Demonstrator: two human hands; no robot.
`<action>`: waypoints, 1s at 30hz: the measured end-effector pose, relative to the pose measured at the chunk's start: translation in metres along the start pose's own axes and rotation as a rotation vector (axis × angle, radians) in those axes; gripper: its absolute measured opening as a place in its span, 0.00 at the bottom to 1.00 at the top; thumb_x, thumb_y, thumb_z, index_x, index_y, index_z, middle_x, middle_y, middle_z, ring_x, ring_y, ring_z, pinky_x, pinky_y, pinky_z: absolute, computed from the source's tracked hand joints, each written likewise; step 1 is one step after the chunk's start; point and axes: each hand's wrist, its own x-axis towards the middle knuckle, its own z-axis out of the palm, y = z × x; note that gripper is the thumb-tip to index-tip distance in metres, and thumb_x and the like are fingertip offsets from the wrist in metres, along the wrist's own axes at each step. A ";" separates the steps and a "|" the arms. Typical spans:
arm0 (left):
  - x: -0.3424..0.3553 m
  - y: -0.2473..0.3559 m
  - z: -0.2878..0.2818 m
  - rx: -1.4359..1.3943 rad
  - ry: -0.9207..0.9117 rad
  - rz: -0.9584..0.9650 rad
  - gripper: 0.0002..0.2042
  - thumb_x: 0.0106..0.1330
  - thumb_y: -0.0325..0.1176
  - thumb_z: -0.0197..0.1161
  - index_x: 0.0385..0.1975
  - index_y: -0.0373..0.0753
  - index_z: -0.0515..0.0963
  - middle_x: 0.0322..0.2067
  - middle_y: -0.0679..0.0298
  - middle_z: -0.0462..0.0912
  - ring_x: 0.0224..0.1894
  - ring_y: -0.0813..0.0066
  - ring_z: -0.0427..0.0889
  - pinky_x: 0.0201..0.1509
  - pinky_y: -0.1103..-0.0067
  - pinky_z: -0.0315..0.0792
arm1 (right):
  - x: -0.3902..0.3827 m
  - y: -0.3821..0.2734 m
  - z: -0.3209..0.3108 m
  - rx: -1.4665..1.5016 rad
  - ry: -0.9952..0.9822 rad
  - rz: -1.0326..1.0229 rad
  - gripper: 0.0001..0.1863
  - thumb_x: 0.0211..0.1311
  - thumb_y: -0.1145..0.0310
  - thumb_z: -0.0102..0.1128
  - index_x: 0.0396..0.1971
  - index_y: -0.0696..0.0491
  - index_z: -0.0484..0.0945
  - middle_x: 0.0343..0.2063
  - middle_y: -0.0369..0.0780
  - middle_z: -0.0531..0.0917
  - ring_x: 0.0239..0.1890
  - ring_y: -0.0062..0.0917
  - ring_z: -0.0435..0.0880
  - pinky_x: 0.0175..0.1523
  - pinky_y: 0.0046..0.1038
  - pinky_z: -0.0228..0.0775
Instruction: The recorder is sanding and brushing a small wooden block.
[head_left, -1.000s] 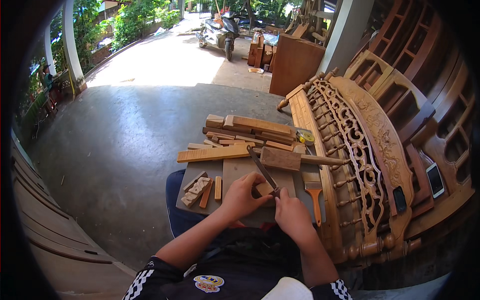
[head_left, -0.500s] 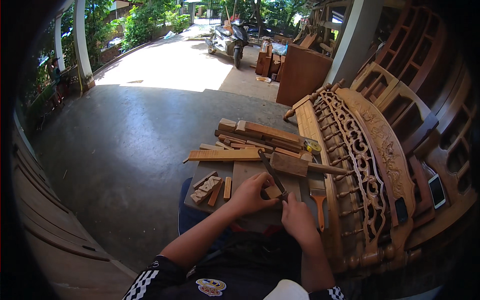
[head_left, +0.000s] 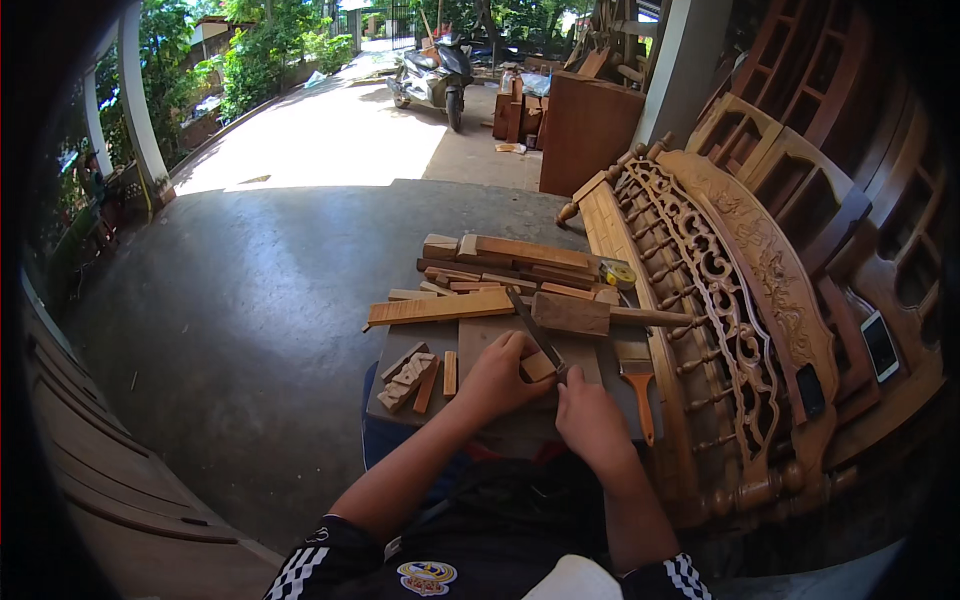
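Observation:
My left hand point(head_left: 490, 376) grips a small light-brown wood block point(head_left: 538, 366) over the worktable point(head_left: 482, 338), fingers wrapped around it. A long, narrow dark file point(head_left: 531, 324) slants across the block's right side, its far end by the plank and its near end in my right hand point(head_left: 592, 412). My right fingers are closed around that near end and hide it. Beyond the file lies a wooden mallet point(head_left: 570, 314), handle to the right. To the right of my right hand is a flat brush point(head_left: 640, 400) with an orange handle.
A plank point(head_left: 440, 307) and several wood strips point(head_left: 475, 276) cover the table's far side, with a yellow tape measure point(head_left: 618, 272). Small carved pieces point(head_left: 408, 382) lie left. A carved wooden panel point(head_left: 700, 260) stands close on the right, with phones point(head_left: 880, 345) beyond. A motorbike point(head_left: 435, 80) is parked outside.
The whole view has shifted slightly, bringing the scene a little left. Both hands keep their grips, and the file lies across the block at nearly the same slant.

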 end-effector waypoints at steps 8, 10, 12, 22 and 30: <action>0.001 0.002 0.000 0.146 0.067 0.069 0.20 0.54 0.41 0.76 0.38 0.34 0.78 0.39 0.52 0.79 0.44 0.48 0.82 0.47 0.61 0.77 | -0.002 0.008 -0.001 -0.019 -0.027 -0.035 0.12 0.74 0.64 0.48 0.42 0.60 0.68 0.26 0.57 0.83 0.34 0.56 0.84 0.40 0.53 0.77; 0.001 0.002 0.000 0.162 0.027 0.033 0.20 0.54 0.43 0.76 0.37 0.34 0.78 0.39 0.52 0.78 0.43 0.48 0.82 0.47 0.61 0.77 | -0.017 0.013 -0.009 -0.098 -0.052 -0.059 0.12 0.75 0.64 0.47 0.43 0.60 0.68 0.26 0.56 0.84 0.35 0.55 0.85 0.40 0.53 0.78; 0.002 0.001 -0.001 0.163 0.029 0.018 0.21 0.54 0.43 0.76 0.37 0.34 0.78 0.39 0.52 0.79 0.43 0.48 0.82 0.47 0.62 0.77 | -0.039 0.021 -0.023 -0.125 -0.106 0.009 0.12 0.75 0.64 0.47 0.44 0.59 0.69 0.26 0.56 0.83 0.34 0.55 0.85 0.40 0.53 0.77; 0.002 -0.001 -0.009 0.061 -0.013 0.014 0.21 0.55 0.43 0.76 0.37 0.34 0.77 0.38 0.51 0.77 0.44 0.48 0.81 0.49 0.62 0.77 | -0.010 -0.002 -0.022 -0.148 -0.113 0.019 0.12 0.75 0.64 0.46 0.44 0.59 0.69 0.28 0.58 0.84 0.37 0.55 0.85 0.43 0.53 0.77; -0.001 -0.004 -0.003 0.074 0.065 0.047 0.22 0.53 0.44 0.77 0.35 0.34 0.77 0.37 0.50 0.79 0.41 0.49 0.82 0.45 0.64 0.77 | -0.044 0.010 -0.024 -0.168 -0.090 0.018 0.11 0.75 0.64 0.47 0.43 0.58 0.69 0.27 0.57 0.84 0.36 0.55 0.86 0.43 0.53 0.78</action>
